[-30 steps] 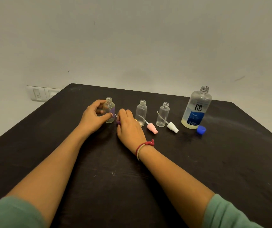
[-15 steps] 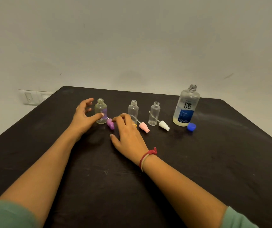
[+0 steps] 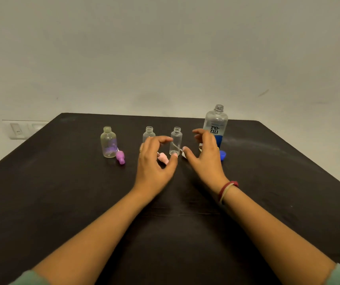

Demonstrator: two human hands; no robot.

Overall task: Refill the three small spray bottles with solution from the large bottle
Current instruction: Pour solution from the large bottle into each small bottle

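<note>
I saw all three small bottles upright and uncapped in a row across mid-frame on the black table (image 3: 62,192). The left small bottle (image 3: 108,144) sat left of centre with a purple patch showing on it, and the purple spray cap (image 3: 120,157) lay just beside its base. The middle small bottle (image 3: 149,133) was half hidden behind the left hand (image 3: 154,165), and the right small bottle (image 3: 176,140) stood at centre. The pink spray cap (image 3: 163,158) lay on the table below the left hand's curved fingers. The left hand was loose and gripping nothing, thumb out toward the right small bottle's base; I couldn't tell if it touched. The right hand (image 3: 206,157) was relaxed and spread, also empty, in front of the lower half of the large bottle (image 3: 216,122). That bottle stood open-necked right of centre, with the blue cap (image 3: 223,155) on the table just to its lower right. The white spray cap (image 3: 184,154) was mostly hidden between the hands. There was a red band (image 3: 228,190) on the right wrist.
</note>
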